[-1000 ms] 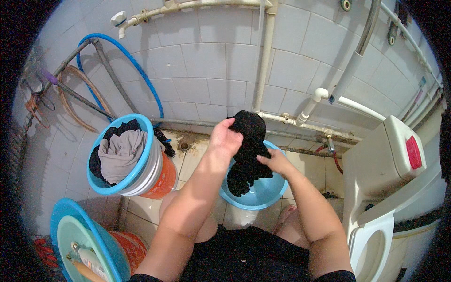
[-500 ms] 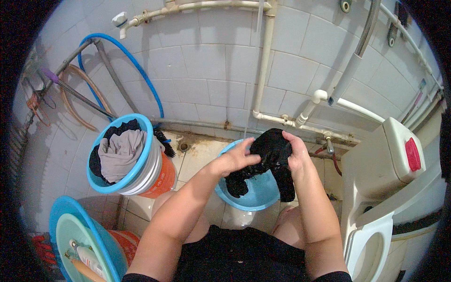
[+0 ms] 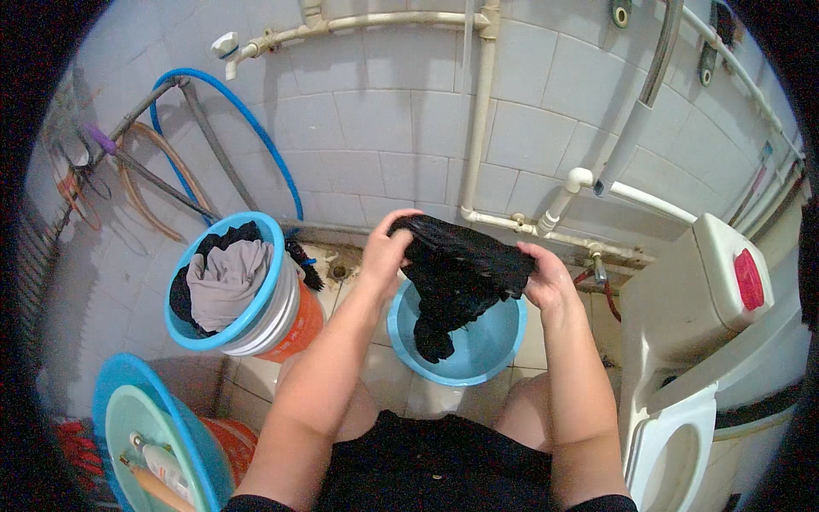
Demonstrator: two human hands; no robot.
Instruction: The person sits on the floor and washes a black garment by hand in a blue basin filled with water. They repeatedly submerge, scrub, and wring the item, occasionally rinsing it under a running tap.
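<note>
A black garment (image 3: 456, 269) is stretched between my two hands above a light blue basin (image 3: 486, 346). My left hand (image 3: 388, 247) is closed on its left end, thumb over the cloth. My right hand (image 3: 546, 275) pinches the opposite end near the basin's far right side. The middle of the cloth sags, and a bunched part hangs down inside the basin's outline. Whether that lower part touches the basin, I cannot tell. The garment's exact kind does not show.
Left stands an orange and white bucket (image 3: 294, 320) topped by a blue basin (image 3: 277, 256) holding grey cloth (image 3: 230, 282) and black cloth. Nearer, a green basin (image 3: 119, 418) holds a bottle (image 3: 166, 469). A toilet (image 3: 674, 307) is at right; pipes (image 3: 473, 128) run along the tiled wall.
My left hand has moved left and up, and the garment has gone from bunched to spread wide between my hands. The part hanging by my right hand has lifted.
</note>
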